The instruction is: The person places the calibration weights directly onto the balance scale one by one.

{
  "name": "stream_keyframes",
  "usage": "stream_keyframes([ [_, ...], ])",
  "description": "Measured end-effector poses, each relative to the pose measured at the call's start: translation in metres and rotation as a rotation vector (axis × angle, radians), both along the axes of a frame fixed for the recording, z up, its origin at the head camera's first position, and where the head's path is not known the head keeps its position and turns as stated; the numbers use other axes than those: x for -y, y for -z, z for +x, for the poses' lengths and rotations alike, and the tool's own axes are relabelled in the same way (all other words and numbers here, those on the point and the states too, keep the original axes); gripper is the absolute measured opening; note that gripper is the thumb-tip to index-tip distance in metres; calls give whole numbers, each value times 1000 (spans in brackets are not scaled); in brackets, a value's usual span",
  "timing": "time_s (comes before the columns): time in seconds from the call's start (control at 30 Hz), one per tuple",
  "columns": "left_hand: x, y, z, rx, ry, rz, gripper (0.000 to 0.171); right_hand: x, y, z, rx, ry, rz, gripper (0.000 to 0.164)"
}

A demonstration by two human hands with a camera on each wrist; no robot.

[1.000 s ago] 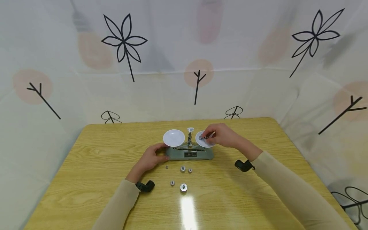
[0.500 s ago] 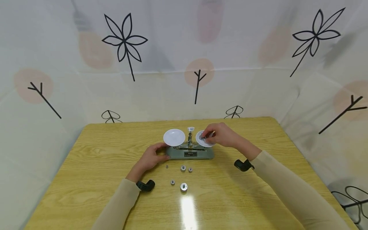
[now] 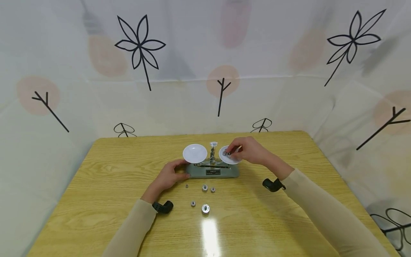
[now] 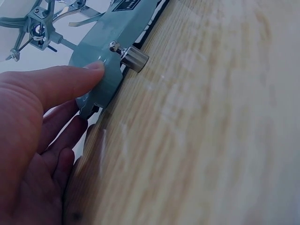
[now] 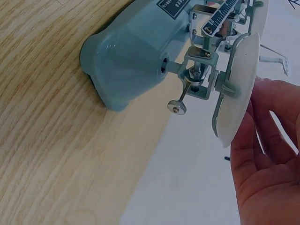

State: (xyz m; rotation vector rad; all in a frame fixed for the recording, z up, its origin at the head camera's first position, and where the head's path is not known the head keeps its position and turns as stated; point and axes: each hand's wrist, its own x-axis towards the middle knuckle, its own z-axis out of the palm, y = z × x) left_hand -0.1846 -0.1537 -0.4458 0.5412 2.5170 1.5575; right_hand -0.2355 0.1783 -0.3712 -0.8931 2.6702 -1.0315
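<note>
In the head view a balance scale with a grey-green base (image 3: 199, 172) stands mid-table, with a white left pan (image 3: 194, 153) and a white right pan (image 3: 236, 160). My left hand (image 3: 168, 175) grips the base's left end, thumb on the front, as the left wrist view also shows. Over the right pan, my right hand (image 3: 248, 150) pinches a small metal weight (image 3: 229, 155) between thumb and index finger. Another weight (image 3: 224, 153) sits beside it in the pan. From the right wrist camera, the pan's underside (image 5: 239, 93) hides the fingertips and weights.
Several metal weights lie before the scale: a large one (image 3: 205, 209) nearest, a medium one (image 3: 204, 188), and smaller ones (image 3: 193, 203) around them. One weight (image 4: 134, 58) is close to the base in the left wrist view. A printed cloth (image 3: 179, 103) hangs behind the table.
The right fingers have shifted very slightly at the right pan, and both weights there show more plainly. The left hand and the scale stay where they were.
</note>
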Motion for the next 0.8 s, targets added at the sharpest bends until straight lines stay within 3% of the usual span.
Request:
stream_keyframes([
  [0.37, 1, 2, -1, -4, 8, -6, 47, -2, -5, 5, -4, 38, -1, 17],
  [0.8, 1, 1, 0, -12, -3, -12, 48, -9, 1, 13, -39, 37, -71, 15],
])
